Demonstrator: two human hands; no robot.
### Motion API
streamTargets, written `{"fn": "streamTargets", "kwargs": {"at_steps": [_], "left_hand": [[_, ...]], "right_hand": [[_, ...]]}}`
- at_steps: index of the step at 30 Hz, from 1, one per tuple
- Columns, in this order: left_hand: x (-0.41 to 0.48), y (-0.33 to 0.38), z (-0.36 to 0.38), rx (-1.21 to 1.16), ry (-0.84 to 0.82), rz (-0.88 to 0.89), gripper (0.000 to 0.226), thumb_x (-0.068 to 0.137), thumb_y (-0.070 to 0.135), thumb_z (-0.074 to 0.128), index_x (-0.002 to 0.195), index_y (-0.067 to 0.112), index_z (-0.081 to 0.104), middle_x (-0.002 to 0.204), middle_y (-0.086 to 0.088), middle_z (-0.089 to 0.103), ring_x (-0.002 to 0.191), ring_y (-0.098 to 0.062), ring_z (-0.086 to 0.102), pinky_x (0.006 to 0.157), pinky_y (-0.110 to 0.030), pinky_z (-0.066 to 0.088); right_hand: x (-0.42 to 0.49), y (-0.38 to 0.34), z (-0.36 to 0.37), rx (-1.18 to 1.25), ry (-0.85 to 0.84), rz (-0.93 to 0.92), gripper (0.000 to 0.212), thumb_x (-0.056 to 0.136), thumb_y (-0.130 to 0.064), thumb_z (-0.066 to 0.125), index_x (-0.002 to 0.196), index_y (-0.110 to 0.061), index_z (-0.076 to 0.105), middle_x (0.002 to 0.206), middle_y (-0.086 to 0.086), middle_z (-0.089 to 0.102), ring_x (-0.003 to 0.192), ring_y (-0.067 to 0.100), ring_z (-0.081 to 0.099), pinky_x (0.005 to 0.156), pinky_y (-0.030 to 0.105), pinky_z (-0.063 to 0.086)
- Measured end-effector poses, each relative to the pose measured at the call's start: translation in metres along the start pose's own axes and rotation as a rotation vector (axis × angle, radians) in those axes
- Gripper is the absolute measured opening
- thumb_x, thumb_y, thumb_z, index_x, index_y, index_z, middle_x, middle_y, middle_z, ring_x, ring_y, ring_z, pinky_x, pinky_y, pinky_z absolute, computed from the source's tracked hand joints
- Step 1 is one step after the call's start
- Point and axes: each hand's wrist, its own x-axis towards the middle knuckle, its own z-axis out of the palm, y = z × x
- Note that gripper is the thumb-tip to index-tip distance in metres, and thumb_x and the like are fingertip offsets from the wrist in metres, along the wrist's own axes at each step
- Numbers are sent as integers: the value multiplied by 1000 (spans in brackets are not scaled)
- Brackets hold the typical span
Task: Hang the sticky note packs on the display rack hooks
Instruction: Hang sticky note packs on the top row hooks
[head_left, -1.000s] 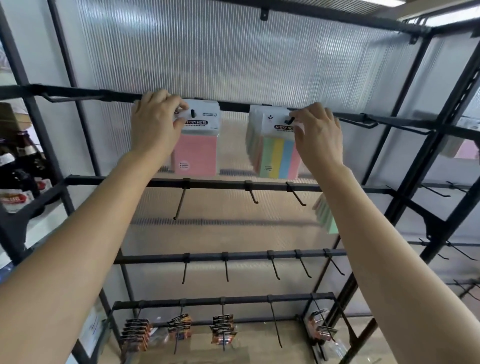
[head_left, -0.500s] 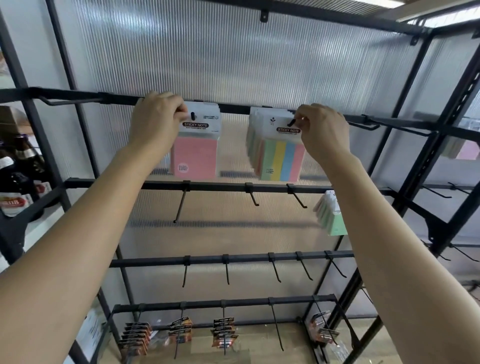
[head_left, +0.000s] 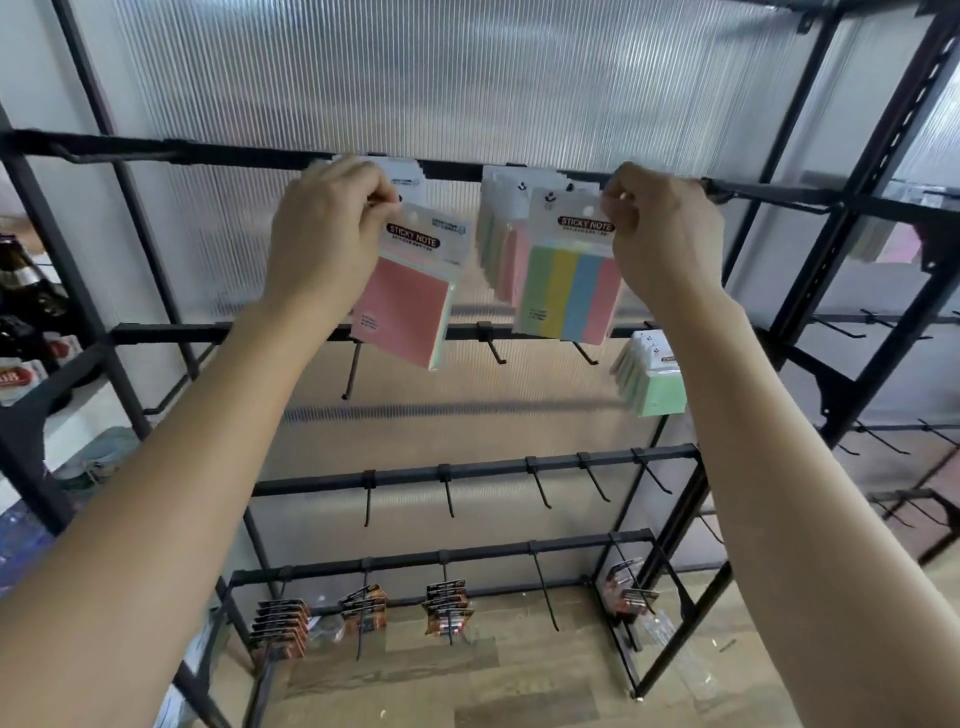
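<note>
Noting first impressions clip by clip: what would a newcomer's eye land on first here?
Centre frame, just under the rack's top bar, the left hand pinches a pink sticky note pack by its header and the right hand a striped multicolour pack, both hang holes free. Behind them more packs hang from that bar, and a green pack hangs lower right on the second bar.

The pink sticky note pack (head_left: 402, 306) is tilted, the four-colour striped pack (head_left: 569, 291) upright beside it.
</note>
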Motion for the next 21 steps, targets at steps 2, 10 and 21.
{"fn": "streamTargets", "kwargs": {"at_steps": [2,10,21], "left_hand": [[-18,10,11,-42,-45,3,12,90,11,55,89,2,61,90,-11,62,88,-26,54,73,-31,38],[-84,53,74,-280,-247,-40,9,90,8,56,87,2,62,89,-9,62,87,-24,54,75,-27,38],[-143,179,175,-492,-455,40,9,88,10,57,83,5,62,88,-8,64,87,-26,50,74,-27,28]], "right_hand": [[-19,6,6,0,-43,48,20,91,-7,41,98,-11,59,96,8,63,85,28,51,60,30,27],[-127,64,25,-119,-100,165,11,89,-4,44,88,-6,55,85,9,61,79,30,51,61,29,21],[-250,169,-22,-328,-184,541,14,90,-4,44,93,-10,56,93,8,63,89,29,54,66,31,29]]}}
